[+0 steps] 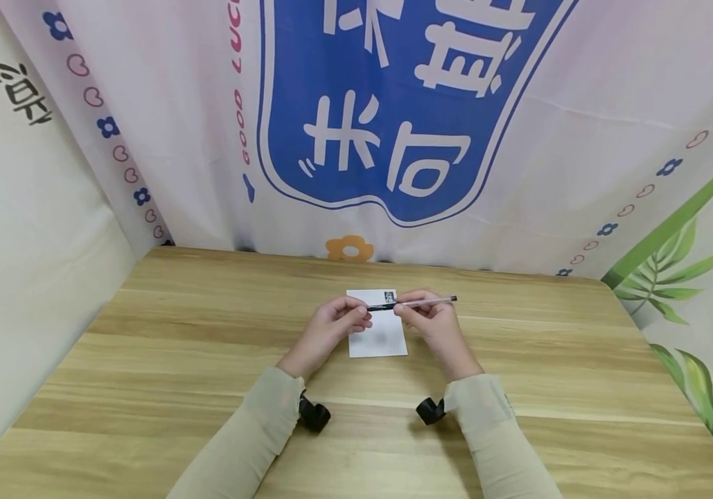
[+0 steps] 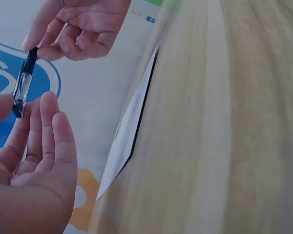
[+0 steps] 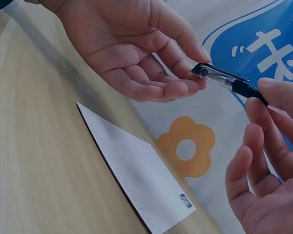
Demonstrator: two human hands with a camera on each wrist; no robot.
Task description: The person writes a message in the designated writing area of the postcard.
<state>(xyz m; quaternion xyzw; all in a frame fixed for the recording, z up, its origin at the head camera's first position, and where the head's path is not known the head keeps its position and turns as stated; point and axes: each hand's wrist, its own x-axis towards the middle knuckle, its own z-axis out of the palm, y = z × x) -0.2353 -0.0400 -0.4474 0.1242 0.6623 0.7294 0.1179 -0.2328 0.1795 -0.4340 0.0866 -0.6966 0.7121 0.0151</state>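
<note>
A pen (image 1: 427,301) with a clear barrel and a black-and-clear capped end is held level between both hands, above a white card (image 1: 377,344). My left hand (image 1: 328,326) pinches the tip of the capped end between thumb and index finger. On the black section by the barrel, my right hand (image 1: 437,326) pinches with thumb and fingertips. The right wrist view shows the cap's clip (image 3: 229,74) along the pen's upper side. In the left wrist view, the other fingers of the left hand (image 2: 39,190) extend loosely. The barrel's far end sticks out past the right hand.
The card lies flat on a wood-grain table (image 1: 206,388), with a small dark printed square (image 1: 389,296) at its far right corner. Black wrist cameras (image 1: 314,414) hang at both sleeves. A printed curtain (image 1: 194,138) stands behind the table's far edge.
</note>
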